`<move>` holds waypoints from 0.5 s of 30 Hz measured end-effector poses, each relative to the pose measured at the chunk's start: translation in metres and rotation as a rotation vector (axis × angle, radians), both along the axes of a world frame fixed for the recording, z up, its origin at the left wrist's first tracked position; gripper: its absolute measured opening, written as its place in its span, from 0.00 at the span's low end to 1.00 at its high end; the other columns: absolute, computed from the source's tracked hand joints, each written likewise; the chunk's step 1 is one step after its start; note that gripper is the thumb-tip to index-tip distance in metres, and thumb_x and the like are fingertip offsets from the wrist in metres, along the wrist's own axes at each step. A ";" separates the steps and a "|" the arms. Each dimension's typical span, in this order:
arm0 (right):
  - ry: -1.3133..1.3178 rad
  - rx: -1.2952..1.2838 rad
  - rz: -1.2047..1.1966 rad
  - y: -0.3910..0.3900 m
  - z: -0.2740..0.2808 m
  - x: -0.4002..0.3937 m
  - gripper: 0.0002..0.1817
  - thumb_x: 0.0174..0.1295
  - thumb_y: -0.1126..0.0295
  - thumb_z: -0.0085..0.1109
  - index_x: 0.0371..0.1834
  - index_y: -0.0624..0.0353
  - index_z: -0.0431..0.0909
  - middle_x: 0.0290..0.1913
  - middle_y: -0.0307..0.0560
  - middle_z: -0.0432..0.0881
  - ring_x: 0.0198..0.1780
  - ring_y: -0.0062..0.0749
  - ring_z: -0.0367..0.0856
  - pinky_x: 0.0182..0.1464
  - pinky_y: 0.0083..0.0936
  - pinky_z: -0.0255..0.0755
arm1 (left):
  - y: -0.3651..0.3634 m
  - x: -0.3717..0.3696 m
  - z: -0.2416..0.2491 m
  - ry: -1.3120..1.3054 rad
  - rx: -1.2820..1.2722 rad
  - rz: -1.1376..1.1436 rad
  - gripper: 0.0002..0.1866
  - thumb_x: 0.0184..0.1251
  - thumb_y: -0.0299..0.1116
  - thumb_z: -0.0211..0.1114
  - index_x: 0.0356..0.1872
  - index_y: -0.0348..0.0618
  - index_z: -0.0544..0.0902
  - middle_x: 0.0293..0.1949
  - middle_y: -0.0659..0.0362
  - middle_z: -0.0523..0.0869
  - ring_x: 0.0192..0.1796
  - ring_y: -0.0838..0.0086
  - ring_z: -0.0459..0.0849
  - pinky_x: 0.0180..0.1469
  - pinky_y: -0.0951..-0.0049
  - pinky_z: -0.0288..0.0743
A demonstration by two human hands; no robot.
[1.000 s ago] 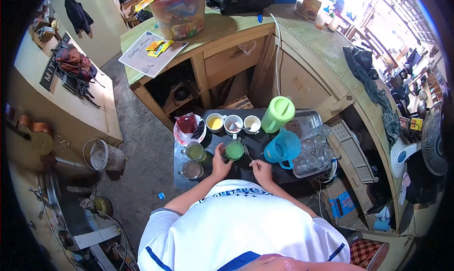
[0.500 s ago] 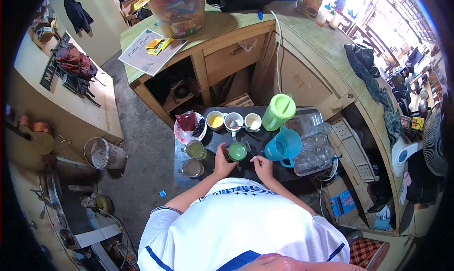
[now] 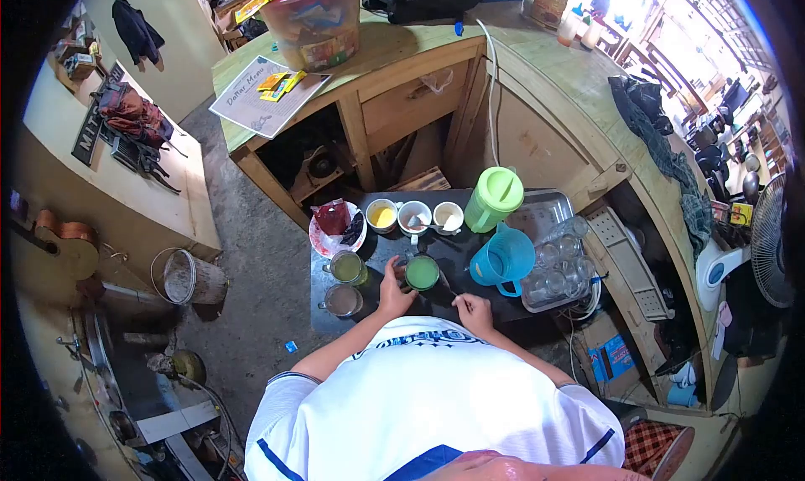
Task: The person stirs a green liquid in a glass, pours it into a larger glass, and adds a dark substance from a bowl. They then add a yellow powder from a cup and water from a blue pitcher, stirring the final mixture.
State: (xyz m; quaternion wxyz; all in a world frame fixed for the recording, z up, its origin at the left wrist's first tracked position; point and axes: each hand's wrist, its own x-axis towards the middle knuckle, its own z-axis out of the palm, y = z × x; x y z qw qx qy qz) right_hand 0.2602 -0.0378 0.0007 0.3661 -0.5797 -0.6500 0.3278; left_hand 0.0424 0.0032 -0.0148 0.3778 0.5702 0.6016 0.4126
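My left hand (image 3: pixel 394 295) is closed around the left side of a glass mug of green drink (image 3: pixel 422 273), which stands on the dark low table (image 3: pixel 390 309). Just right of that mug, my right hand (image 3: pixel 475 312) pinches a thin spoon (image 3: pixel 447 285), dark and hard to make out, held low beside the glass. Two more glass mugs stand left of my left hand: one with yellowish-green drink (image 3: pixel 347 268) and one with brownish drink (image 3: pixel 342 300). Behind the green mug are a cup with yellow contents (image 3: pixel 382 216), a white cup (image 3: pixel 414 216) and another pale cup (image 3: pixel 448 218).
A blue pitcher (image 3: pixel 501 259) and a lidded green pitcher (image 3: pixel 496 197) stand to the right. Beyond them a metal tray (image 3: pixel 547 206) holds several upturned glasses. At the table's left back, a plate (image 3: pixel 319 239) carries a red packet. A wooden counter (image 3: pixel 402 57) wraps round the far side.
My right hand has drawn back slightly toward my body, taking the spoon lower and away from the green mug's rim. The pale swirl on the drink has faded. My left hand stays on the mug.
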 end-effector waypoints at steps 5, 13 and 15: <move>0.071 0.018 -0.092 0.015 0.008 -0.020 0.11 0.64 0.70 0.56 0.28 0.63 0.83 0.17 0.49 0.76 0.18 0.23 0.71 0.22 0.26 0.60 | 0.001 0.006 0.016 -0.015 -0.127 0.074 0.57 0.36 0.20 0.78 0.71 0.37 0.51 0.42 0.51 0.80 0.45 0.64 0.82 0.43 0.68 0.83; 0.000 0.009 -0.056 0.004 0.006 -0.012 0.11 0.65 0.70 0.55 0.28 0.63 0.82 0.17 0.50 0.75 0.18 0.26 0.72 0.23 0.26 0.62 | 0.009 -0.012 -0.002 0.091 -0.171 -0.027 0.50 0.35 0.26 0.80 0.66 0.41 0.63 0.41 0.52 0.78 0.42 0.63 0.81 0.45 0.65 0.78; 0.066 0.117 -0.131 0.023 0.009 -0.024 0.11 0.65 0.69 0.56 0.28 0.63 0.82 0.19 0.52 0.77 0.18 0.29 0.73 0.23 0.27 0.62 | 0.007 -0.009 -0.005 0.260 -0.035 0.052 0.46 0.33 0.30 0.83 0.60 0.41 0.68 0.33 0.53 0.77 0.40 0.63 0.80 0.43 0.64 0.77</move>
